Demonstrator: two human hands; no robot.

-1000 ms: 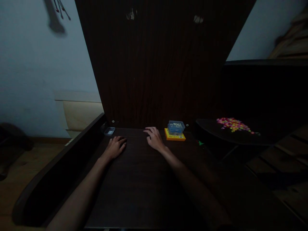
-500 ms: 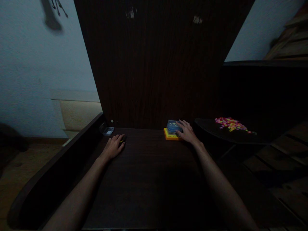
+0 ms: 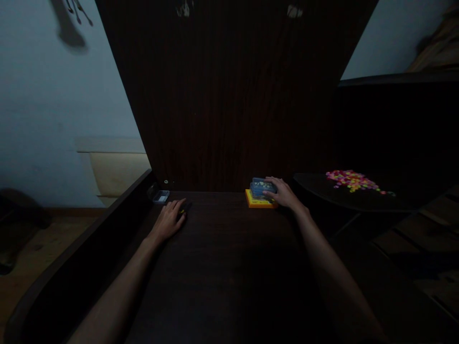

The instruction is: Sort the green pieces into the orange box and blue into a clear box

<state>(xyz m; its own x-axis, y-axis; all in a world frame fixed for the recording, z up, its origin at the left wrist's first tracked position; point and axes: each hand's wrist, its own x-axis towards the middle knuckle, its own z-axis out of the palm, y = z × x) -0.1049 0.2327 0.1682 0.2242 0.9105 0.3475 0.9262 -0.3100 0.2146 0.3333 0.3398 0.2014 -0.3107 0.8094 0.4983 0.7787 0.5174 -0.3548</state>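
Note:
My right hand (image 3: 285, 193) is at the far right of the dark wooden table (image 3: 222, 267), fingers curled round a small clear blue plastic box (image 3: 260, 185) holding pale bits. That box sits on a flat yellow box (image 3: 256, 202). My left hand (image 3: 168, 220) lies flat on the table at the left, fingers stretched out. Its fingertips touch a small dark object with a yellow spot (image 3: 185, 209), too dim to name.
A tiny clear container (image 3: 161, 196) stands in the table's far left corner. A tall dark wooden panel (image 3: 233, 95) rises behind the table. To the right, a pile of colourful small pieces (image 3: 353, 180) lies on a dark rounded surface (image 3: 322, 196). A raised rail (image 3: 89, 243) runs along the left edge.
My right hand moved from the table's middle rightward to the blue box and closed round it. My left hand stayed almost in place. The view tilted slightly.

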